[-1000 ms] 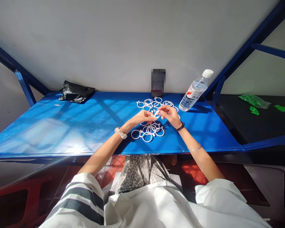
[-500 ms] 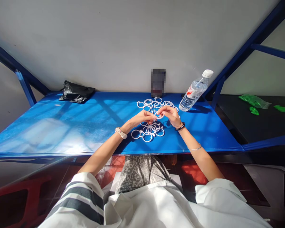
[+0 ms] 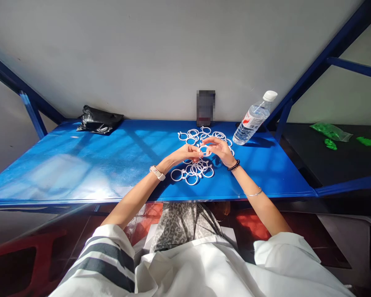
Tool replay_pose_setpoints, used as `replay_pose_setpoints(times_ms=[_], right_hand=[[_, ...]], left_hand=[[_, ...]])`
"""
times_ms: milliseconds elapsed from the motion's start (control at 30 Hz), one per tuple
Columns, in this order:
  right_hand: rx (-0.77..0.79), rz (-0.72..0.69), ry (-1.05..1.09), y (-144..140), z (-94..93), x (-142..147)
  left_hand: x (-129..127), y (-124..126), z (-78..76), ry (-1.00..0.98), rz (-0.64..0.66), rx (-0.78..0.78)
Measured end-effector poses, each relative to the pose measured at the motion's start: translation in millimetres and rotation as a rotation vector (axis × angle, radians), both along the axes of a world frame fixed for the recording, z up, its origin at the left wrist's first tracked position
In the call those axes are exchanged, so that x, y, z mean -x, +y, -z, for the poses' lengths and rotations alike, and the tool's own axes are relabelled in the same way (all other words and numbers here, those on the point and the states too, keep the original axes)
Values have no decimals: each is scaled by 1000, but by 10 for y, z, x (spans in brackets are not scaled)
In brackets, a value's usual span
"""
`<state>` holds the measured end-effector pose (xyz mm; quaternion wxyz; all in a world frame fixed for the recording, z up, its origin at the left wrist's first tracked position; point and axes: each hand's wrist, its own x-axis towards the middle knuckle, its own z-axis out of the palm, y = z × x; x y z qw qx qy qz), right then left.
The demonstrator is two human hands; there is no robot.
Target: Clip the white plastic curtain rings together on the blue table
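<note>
Both hands have barely shifted: left hand (image 3: 185, 154) and right hand (image 3: 220, 149) pinch one white ring (image 3: 203, 149) between closed fingertips. More rings (image 3: 194, 171) lie beneath on the blue table (image 3: 80, 165).

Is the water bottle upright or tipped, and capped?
Upright and capped: the bottle stands on the blue table with its white cap on top.

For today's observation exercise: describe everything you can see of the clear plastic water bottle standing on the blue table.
The clear plastic water bottle has a white screw cap, closed, and a white label with red and blue print around its upper body. Its ribbed body looks about full of water. It stands at the far right of the blue table, appearing to lean right in this wide-angle view, beside the blue metal frame post. Sunlight passes through it, and it throws a dark shadow to its right. Neither hand touches it; the white plastic rings lie apart, to its left.
</note>
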<state>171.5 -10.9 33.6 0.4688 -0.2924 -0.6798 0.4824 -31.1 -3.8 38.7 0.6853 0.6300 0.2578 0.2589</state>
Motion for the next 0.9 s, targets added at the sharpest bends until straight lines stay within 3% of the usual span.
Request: replay_pose_setpoints(times_ms=[300,633,900], right_hand=[[50,81,-127,26,-13,-7],[-82,139,-151,7,-41,7],[51,52,-91,4,-3,-20]], left_hand=[[4,-7,-44,-5,-14,-22],[13,6,-10,80,39,-46],[22,1,-30,122,25,-39]])
